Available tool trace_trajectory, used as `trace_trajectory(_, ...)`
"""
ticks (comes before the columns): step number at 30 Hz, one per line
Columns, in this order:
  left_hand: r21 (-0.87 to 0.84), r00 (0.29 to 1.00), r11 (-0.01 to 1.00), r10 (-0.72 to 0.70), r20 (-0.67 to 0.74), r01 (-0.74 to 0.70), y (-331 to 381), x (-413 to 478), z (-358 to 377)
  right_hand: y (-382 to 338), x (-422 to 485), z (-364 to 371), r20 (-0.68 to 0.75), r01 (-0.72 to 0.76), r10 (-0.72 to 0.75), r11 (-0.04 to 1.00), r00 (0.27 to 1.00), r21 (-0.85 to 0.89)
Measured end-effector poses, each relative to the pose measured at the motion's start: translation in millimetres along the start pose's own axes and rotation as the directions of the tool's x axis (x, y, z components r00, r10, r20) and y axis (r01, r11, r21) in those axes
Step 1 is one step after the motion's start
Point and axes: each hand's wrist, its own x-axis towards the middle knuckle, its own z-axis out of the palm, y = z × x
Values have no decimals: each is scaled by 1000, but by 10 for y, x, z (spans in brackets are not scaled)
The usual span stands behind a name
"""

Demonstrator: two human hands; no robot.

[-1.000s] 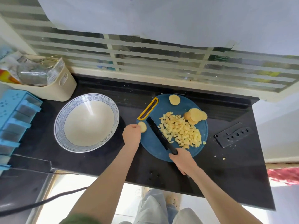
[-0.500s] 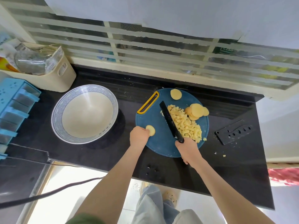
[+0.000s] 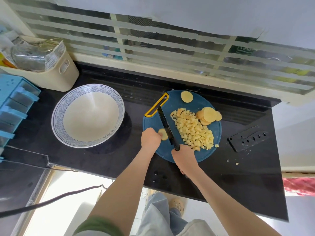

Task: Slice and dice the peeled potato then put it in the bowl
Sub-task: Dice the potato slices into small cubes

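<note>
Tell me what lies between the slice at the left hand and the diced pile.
The knife, its blade across the board; the head view shows it.

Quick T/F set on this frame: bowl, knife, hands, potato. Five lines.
1. The bowl is empty. True.
2. The right hand grips the knife. True.
3. The diced potato lies left of the blade. False: it lies right of it, on the cutting board.
4. The left hand is empty. False: it holds a potato slice on the board, beside the blade.
5. Some uncut slices sit on the board. True.
</note>
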Motion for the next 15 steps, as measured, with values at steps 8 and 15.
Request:
trace_trajectory(8, 41, 999, 999, 11, 40, -12, 1, 59, -12, 30, 19, 113, -48, -27, 22, 994, 999, -106)
trace_trajectory(15, 37, 996, 999, 2, 92, -6, -7, 81, -21, -34, 100, 126, -84, -22, 11, 990, 996, -136)
